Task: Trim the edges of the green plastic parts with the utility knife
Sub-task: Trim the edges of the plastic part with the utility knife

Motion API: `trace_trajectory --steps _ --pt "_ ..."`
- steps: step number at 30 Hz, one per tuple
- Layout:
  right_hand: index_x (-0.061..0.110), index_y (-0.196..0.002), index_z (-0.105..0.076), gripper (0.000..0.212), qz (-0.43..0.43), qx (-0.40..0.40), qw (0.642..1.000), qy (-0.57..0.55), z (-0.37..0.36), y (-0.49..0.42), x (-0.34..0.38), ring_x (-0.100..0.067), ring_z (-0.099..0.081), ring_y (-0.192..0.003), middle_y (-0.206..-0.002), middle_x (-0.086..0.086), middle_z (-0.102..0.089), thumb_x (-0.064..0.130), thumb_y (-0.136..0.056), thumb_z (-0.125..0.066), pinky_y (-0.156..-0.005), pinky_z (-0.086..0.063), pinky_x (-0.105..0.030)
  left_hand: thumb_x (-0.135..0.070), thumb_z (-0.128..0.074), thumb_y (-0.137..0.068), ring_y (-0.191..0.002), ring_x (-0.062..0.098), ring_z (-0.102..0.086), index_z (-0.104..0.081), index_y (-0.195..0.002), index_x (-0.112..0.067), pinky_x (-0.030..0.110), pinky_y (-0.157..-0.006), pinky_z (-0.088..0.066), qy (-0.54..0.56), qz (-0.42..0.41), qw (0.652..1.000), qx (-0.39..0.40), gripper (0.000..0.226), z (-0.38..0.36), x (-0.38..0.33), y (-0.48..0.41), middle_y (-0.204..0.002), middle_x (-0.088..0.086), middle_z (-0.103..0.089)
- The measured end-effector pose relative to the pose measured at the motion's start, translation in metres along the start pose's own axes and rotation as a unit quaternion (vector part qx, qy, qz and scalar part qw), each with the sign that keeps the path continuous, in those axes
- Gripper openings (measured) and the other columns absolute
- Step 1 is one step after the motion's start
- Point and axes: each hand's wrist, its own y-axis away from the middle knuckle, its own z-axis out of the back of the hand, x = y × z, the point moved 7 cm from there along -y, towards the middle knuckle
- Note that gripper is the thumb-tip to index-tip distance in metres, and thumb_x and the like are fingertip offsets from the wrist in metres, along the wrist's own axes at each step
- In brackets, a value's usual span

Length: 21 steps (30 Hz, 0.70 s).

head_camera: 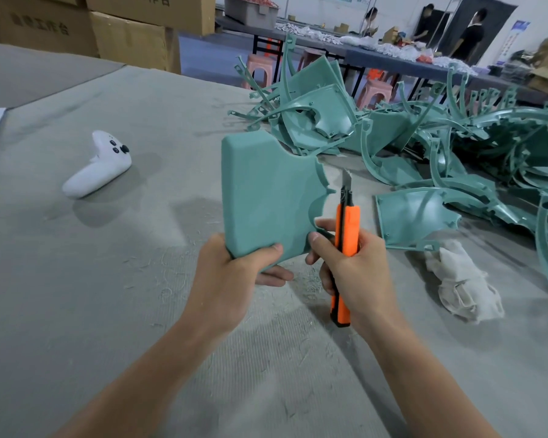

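Note:
My left hand (231, 273) grips the lower left corner of a green plastic panel (266, 197), held upright above the grey table. The panel's right edge is jagged with cut-outs. My right hand (355, 267) holds an orange utility knife (345, 235), blade pointing up beside that jagged edge. The right thumb presses against the panel's lower right corner. The blade tip stands just right of the edge; I cannot tell whether it touches.
A heap of green plastic parts (440, 143) covers the table's far right. A loose green panel (415, 216) and a crumpled white cloth (462, 286) lie near my right hand. A white game controller (98, 165) lies at left. Cardboard boxes (130, 36) and people at tables stand behind.

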Motion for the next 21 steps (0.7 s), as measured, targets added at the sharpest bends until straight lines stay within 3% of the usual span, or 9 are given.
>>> trace_trajectory --steps 8,21 --pt "0.016 -0.09 -0.068 0.012 0.045 -0.075 0.996 -0.023 0.0059 0.0036 0.0041 -0.013 -0.04 -0.035 -0.058 -0.007 -0.065 0.004 -0.092 -0.066 -0.037 -0.034 -0.021 0.005 -0.059 -0.088 -0.061 0.031 -0.071 -0.07 -0.091 -0.014 0.032 -0.057 -0.059 0.019 -0.002 1.0 0.015 0.022 -0.0038 -0.0012 0.0005 -0.079 0.006 -0.075" --pt "0.013 -0.083 -0.063 0.013 0.062 -0.108 0.992 -0.023 0.01 0.0049 0.0062 -0.014 -0.04 -0.035 -0.06 -0.01 -0.069 0.004 -0.089 -0.069 -0.038 -0.036 -0.022 0.006 -0.058 -0.087 -0.063 0.033 -0.07 -0.069 -0.092 -0.011 0.035 -0.059 -0.06 0.032 0.0 0.999 0.017 0.021 -0.0057 -0.0019 0.0008 -0.081 0.011 -0.075"
